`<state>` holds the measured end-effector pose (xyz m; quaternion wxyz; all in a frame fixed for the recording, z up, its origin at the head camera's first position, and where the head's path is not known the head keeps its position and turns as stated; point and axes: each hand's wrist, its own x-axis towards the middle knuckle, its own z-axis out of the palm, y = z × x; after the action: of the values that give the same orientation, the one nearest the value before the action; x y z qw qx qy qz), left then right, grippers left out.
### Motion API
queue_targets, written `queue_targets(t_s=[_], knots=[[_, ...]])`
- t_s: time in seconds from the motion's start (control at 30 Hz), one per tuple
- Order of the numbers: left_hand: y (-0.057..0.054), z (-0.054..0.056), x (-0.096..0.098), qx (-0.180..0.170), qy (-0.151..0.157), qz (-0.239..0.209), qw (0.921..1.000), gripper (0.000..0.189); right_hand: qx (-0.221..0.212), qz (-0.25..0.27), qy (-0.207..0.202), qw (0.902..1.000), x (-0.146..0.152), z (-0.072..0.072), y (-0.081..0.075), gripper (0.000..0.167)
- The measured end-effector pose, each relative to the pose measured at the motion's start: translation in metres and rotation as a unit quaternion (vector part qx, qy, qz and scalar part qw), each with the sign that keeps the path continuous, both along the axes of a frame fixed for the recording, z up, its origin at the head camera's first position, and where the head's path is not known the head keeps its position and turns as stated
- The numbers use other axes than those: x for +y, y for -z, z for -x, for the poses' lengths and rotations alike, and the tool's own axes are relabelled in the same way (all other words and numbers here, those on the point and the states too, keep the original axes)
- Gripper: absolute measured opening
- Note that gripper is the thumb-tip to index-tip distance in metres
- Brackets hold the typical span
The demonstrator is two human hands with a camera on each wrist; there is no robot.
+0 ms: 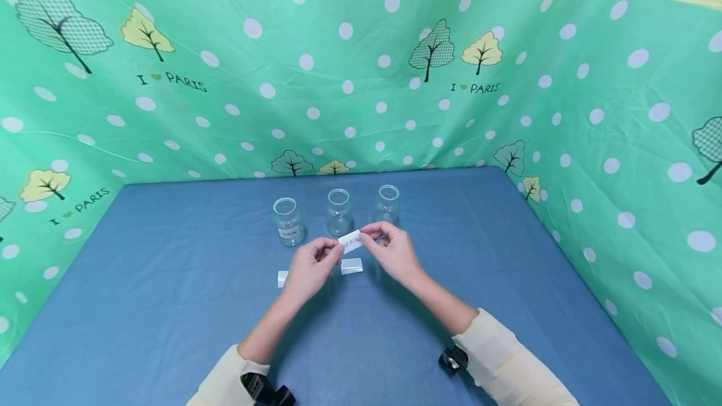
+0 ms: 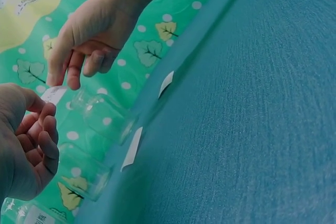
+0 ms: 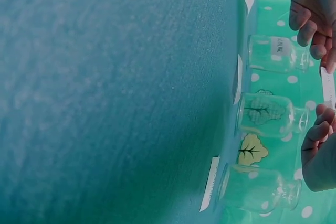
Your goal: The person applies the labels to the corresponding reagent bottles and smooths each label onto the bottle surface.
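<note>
Between the two hands is a small white label with dark handwritten characters, held above the table. My left hand pinches its left end between thumb and fingers. The right hand pinches the opposite end. Just beyond the hands stand three clear glass jars without lids. The left jar bears a white written label on its side. The middle jar is right behind the held label and looks bare. Part of the right jar is hidden by the right hand.
White slips lie on the blue tablecloth: one slip below the held label, another slip partly behind the left hand. A written slip shows near the right jar in the right wrist view. A green dotted curtain closes the back.
</note>
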<state>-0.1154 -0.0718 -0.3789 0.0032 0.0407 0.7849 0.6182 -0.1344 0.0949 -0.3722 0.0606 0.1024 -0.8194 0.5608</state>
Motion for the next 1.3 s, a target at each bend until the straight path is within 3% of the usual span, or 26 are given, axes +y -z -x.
queue_targets(t_s=[0.23,0.53,0.63,0.87,1.3], knots=[[0.003,0.001,0.0,0.006,-0.002,0.008,0.9999,0.014,-0.014,-0.007,-0.006,0.9999,0.0,0.0,-0.001,0.009],[0.037,0.019,-0.006,0.021,-0.046,0.017,0.9986,0.015,-0.019,-0.009,-0.021,0.9996,0.001,-0.001,0.003,0.01],[0.04,0.021,-0.008,0.031,-0.045,0.017,0.9983,0.015,-0.021,-0.007,-0.024,0.9995,0.001,0.001,0.006,0.01],[0.041,0.023,-0.008,0.038,-0.045,0.028,0.9979,0.013,-0.024,-0.004,-0.017,0.9996,0.007,0.021,0.042,0.013],[0.049,0.034,-0.005,0.042,-0.072,0.051,0.9952,0.014,-0.014,-0.01,-0.016,0.9997,0.006,0.035,0.052,0.009]])
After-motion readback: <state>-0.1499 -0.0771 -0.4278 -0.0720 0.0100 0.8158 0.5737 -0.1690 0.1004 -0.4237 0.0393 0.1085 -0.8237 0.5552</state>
